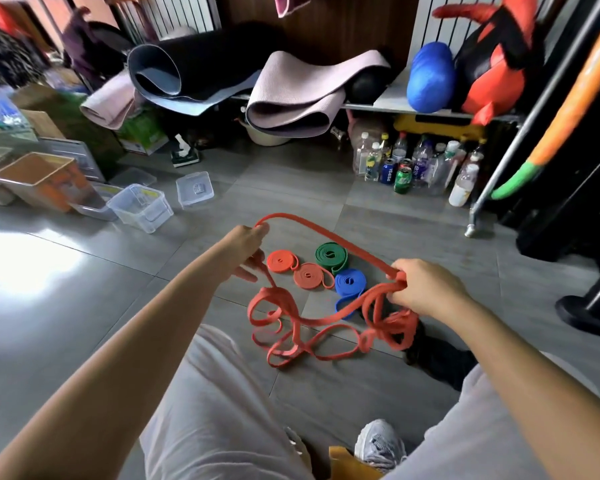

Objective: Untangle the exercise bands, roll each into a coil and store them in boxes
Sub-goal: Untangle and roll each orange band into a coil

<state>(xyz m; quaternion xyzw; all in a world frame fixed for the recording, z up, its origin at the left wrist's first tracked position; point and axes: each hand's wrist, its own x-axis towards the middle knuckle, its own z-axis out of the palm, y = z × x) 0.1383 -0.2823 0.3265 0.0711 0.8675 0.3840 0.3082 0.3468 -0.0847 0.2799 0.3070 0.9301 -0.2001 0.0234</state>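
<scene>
A long orange exercise band (326, 320) lies in tangled loops on the grey floor between my knees. My left hand (248, 249) pinches one end of it, lifted above the floor. My right hand (426, 285) grips a bunch of its strands, and a taut stretch runs between both hands. Behind the tangle lie rolled coils: two orange ones (282, 261) (310, 276), a green one (331, 256) and a blue one (350, 284). A clear plastic box (141, 206) stands open at the left, with its lid (194, 189) beside it.
An orange-sided bin (40, 180) and more clear tubs sit at far left. Bottles and cans (406, 168) cluster under a shelf holding rolled mats (302, 95). A metal rack leg (471, 226) and black equipment stand at right. My shoe (380, 443) is at the bottom.
</scene>
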